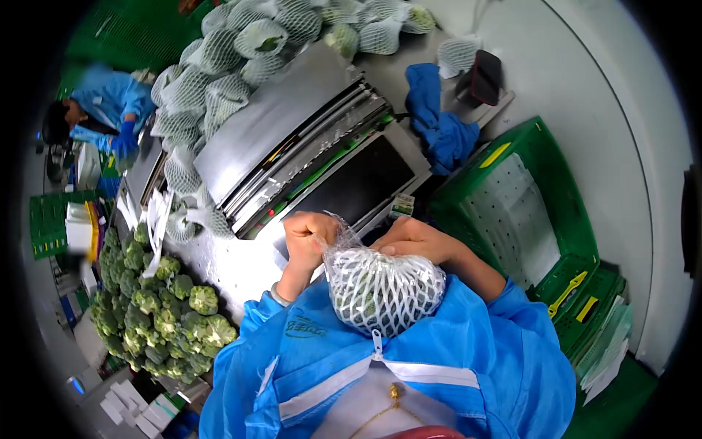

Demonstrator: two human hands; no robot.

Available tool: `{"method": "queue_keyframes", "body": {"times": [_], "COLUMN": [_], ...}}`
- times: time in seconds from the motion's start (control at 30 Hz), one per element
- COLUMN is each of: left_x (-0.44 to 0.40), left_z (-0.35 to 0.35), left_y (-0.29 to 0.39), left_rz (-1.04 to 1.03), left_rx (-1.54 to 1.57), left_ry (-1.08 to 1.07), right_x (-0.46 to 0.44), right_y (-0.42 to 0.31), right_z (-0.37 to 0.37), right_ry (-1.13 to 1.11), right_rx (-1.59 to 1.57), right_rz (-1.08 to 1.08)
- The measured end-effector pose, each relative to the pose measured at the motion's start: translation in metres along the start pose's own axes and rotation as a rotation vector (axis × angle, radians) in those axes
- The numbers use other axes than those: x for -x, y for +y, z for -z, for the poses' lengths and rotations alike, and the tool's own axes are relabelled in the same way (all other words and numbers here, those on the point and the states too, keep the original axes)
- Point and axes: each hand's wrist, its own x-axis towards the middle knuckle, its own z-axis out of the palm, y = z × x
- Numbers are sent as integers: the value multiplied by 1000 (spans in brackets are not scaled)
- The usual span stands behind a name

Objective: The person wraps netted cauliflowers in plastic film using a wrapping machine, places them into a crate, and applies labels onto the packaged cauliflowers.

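Note:
A broccoli head (384, 291) in a white foam net and clear plastic film is held up close to my chest, in front of the blue jacket. My left hand (311, 235) has its fingers closed on the loose film at the upper left of the bundle. My right hand (415, 241) is bent over the bundle's top right edge, fingers pinched on the film there. Just beyond both hands lies a metal wrapping machine (292, 146) with a dark plate (358, 179).
Netted broccoli (219, 95) is piled behind the machine, bare broccoli (161, 314) at left. A green crate (541, 146) stands right, near a blue cloth (439, 124) and a dark container (482, 77). A co-worker (110, 102) in blue gloves is at upper left.

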Motion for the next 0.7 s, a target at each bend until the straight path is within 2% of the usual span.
{"method": "queue_keyframes", "body": {"times": [0.07, 0.1, 0.13, 0.2, 0.23, 0.3, 0.33, 0.43, 0.47, 0.5, 0.57, 0.6, 0.7], "left_x": [-8, -14, -15, -8, -11, -14, -26, -42, -44, -46, -52, -54, -61], "left_z": [-25, -46, -70, -97, -112, -148, -161, -194, -202, -209, -217, -221, -235], "left_y": [-21, -27, -39, -58, -57, -37, -36, -43, -49, -52, -58, -61, -75], "left_rz": [103, 226, 259, 269, 225, 342, 296, 343, 383, 413, 520, 584, 837], "left_rx": [11, 2, 171, 198, 53, 202, 186, 197, 206, 215, 241, 259, 324], "left_ry": [65, 94, -5, -106, -115, -102, -165, -258, -272, -283, -265, -241, -128], "right_x": [13, 18, 24, 45, 53, 72, 84, 112, 120, 140, 164, 182, 204], "right_y": [0, 1, 1, -8, -13, -15, -13, -21, -33, -38, -36, -36, -30], "right_z": [3, 5, 12, 23, 27, 22, 28, 38, 43, 50, 70, 65, 67], "right_ry": [66, 61, 56, 91, 182, 361, 419, 893, 1149, 1099, 674, 424, 467], "right_rx": [-8, -5, -2, -3, 38, 95, 303, 784, 892, 1037, 489, 242, 47], "right_rz": [51, 70, 89, 93, 181, 340, 387, 750, 761, 701, 611, 312, 48]}}
